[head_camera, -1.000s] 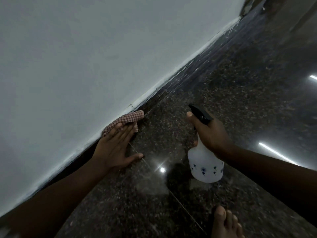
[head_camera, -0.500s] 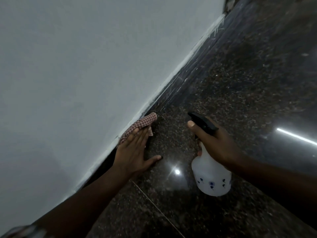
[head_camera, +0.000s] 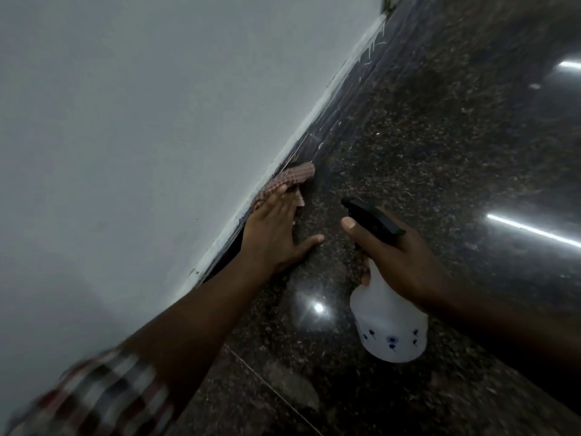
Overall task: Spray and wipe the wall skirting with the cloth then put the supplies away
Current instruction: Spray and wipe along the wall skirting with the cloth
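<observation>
1. At far left, beyond your fingers, a smooth, matte white wall point(head_camera: 141, 121) fills the view, its bottom edge a rough white paint line.
2. Your left sleeve point(head_camera: 103, 394) is a blurred check of red, white and dark.
3. Your left hand point(head_camera: 276, 228) lies flat, fingers straight and together, thumb spread out onto the floor. It grips nothing; the fingertips press a checked, nubbly pinkish cloth point(head_camera: 292, 179) against the skirting point(head_camera: 342, 121), a dark polished strip streaked with pale scratches. The bunched, rounded cloth pokes out past your fingertips.
4. The floor point(head_camera: 440, 152) under both hands is dark speckled stone, glossy, with bright light reflections.
5. Your right hand point(head_camera: 399, 259) is wrapped closed around the neck of a spray bottle point(head_camera: 390, 325), forefinger resting along its black angular trigger head. The frosted white plastic body, bell-shaped with small blue flower prints, hangs below your fingers, near the left thumb but apart.
</observation>
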